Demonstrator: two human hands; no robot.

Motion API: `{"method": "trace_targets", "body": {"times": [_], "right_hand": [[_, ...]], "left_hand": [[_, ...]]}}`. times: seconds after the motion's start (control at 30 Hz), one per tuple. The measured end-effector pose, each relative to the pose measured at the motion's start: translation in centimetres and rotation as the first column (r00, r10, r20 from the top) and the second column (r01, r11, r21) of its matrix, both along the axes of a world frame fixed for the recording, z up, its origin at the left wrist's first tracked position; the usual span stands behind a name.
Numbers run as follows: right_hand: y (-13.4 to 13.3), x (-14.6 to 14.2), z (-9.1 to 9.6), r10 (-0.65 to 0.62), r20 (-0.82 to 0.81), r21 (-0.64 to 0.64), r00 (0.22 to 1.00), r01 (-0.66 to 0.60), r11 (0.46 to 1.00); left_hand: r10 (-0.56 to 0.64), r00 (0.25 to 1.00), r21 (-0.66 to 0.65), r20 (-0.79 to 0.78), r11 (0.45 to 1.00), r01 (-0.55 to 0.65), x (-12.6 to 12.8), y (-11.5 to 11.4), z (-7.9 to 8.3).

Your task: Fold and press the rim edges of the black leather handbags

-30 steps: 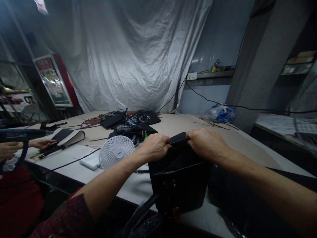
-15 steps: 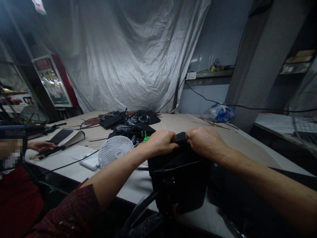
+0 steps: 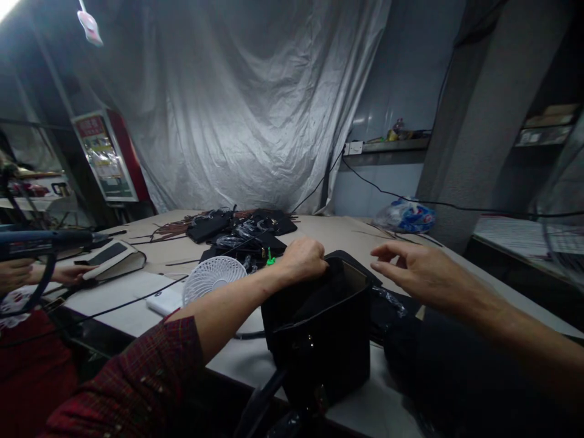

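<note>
A black handbag (image 3: 326,350) stands upright on the near edge of the table, its top open and its lighter inner wall showing. My left hand (image 3: 305,260) is closed over the bag's far rim at the left, the fingertips partly hidden by it. To the right of the bag, my right hand (image 3: 408,267) hovers apart from it with thumb and fingers separated and nothing between them. A dark strap or handle hangs at the bag's lower left. Dark material with clear plastic wrap (image 3: 387,301) lies just right of the bag.
Left of the bag stands a white fan (image 3: 214,277) with a cable across the table (image 3: 351,234). Several black bags (image 3: 246,231) are piled behind. At far left a co-worker holds a heat-gun-like tool (image 3: 45,242) beside a pale bag (image 3: 116,260). A blue plastic bag (image 3: 413,216) lies back right.
My right hand has let go of the bag's rim and moved right, its fingers opening. The bag's mouth now shows wider. The co-worker's tool has come further into view.
</note>
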State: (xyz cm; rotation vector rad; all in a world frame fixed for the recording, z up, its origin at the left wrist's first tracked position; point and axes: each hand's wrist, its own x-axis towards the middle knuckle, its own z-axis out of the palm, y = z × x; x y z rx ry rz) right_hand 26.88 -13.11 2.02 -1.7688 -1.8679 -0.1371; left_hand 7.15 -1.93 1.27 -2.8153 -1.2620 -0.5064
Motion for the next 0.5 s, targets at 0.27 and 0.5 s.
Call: {"method": "trace_targets", "body": {"times": [0.27, 0.5], "right_hand": [[-1.4, -4.8, -0.6, 0.368, 0.076, 0.165, 0.927, -0.376, 0.912], [-2.8, -9.1, -1.6, 0.594, 0.208, -0.071, 0.777, -0.593, 0.802]], "left_hand": [[0.082, 0.994, -0.027, -0.067, 0.996, -0.084, -0.5, 0.0, 0.7], [0.02, 0.995, 0.015, -0.095, 1.0, -0.018, -0.3, -0.4, 1.0]]}}
